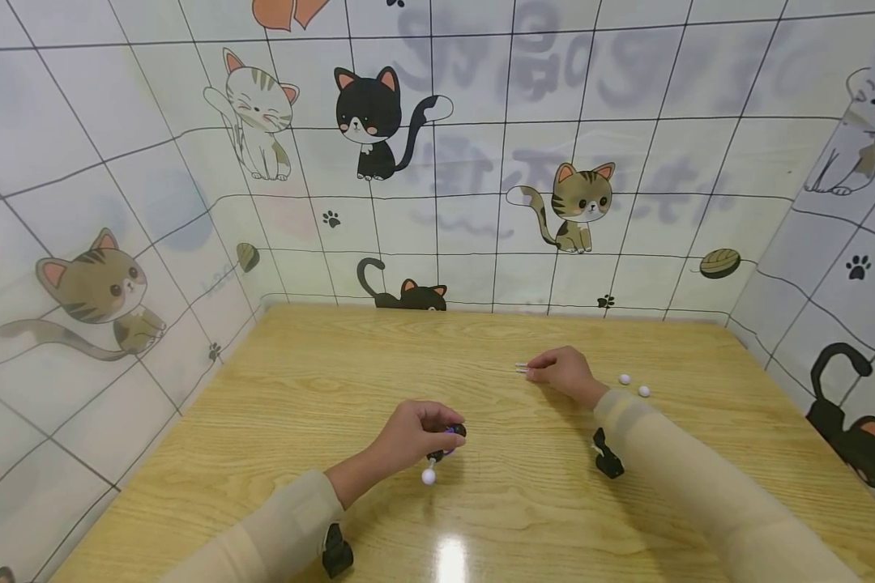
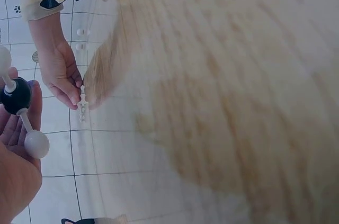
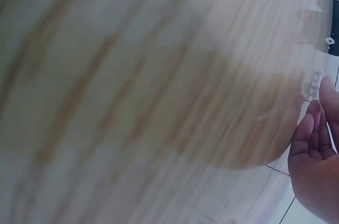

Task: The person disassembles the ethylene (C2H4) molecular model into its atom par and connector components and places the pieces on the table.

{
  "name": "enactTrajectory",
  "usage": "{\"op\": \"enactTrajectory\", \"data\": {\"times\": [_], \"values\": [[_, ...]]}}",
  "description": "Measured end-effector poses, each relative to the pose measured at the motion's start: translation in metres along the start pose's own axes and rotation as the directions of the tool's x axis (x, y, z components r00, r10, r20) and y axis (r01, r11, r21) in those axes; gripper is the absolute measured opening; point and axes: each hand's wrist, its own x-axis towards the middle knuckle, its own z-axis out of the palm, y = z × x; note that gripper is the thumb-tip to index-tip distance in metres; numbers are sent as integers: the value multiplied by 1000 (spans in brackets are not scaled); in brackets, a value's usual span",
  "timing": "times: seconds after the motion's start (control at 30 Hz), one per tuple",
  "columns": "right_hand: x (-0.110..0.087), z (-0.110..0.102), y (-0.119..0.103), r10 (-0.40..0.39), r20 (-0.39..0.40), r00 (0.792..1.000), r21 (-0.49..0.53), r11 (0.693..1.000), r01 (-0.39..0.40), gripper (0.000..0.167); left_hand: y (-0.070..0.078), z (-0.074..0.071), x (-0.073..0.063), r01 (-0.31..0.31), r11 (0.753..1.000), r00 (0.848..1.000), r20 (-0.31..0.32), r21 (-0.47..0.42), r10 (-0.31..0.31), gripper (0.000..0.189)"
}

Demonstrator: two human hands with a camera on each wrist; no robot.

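A ball-and-stick molecular model [image 1: 428,476] is held between the thumb and fingers of my left hand [image 1: 408,436], above the table's near middle. In the left wrist view, its black ball [image 2: 16,96] has white sticks leading to white balls [image 2: 37,144] on two sides. A bit of purple shows on it in the head view. Farther out and to the right, my right hand [image 1: 565,374] pinches small white connector sticks [image 1: 521,368] close over the tabletop. In the right wrist view, those fingertips meet around the pale connector sticks [image 3: 312,85] at the frame's right edge.
Two loose white balls [image 1: 624,379] lie on the wooden table [image 1: 350,356] to the right of my right hand. Walls of white tiled cloth [image 1: 467,227] printed with cats rise behind the table and on both sides. Black wrist devices [image 1: 608,455] hang under both sleeves.
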Motion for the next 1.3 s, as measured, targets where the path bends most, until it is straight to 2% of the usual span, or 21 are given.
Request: {"op": "enactTrajectory", "data": {"times": [0.17,0.33,0.83,0.97,1.13,1.3], "values": [[-4,-2,-2,20,-14,1000,42,999,-19,24,2,2,0,20,1000,999,-31,-8,-20,21],[-7,-3,-3,52,-12,999,75,996,-51,24,3,2,0,34,999,999,-27,-1,-34,20],[-27,-1,-9,40,27,999,135,990,-43,22,1,4,1,59,997,997,54,-42,-57,20],[-34,1,-13,37,32,999,177,983,-42,22,0,4,3,59,997,996,74,-44,-55,23],[-41,4,-19,18,63,998,242,970,-33,25,3,5,2,58,997,993,105,-59,-52,28],[-49,9,-27,-10,88,996,238,971,-12,24,3,5,2,61,995,988,150,-81,-49,29]]}}
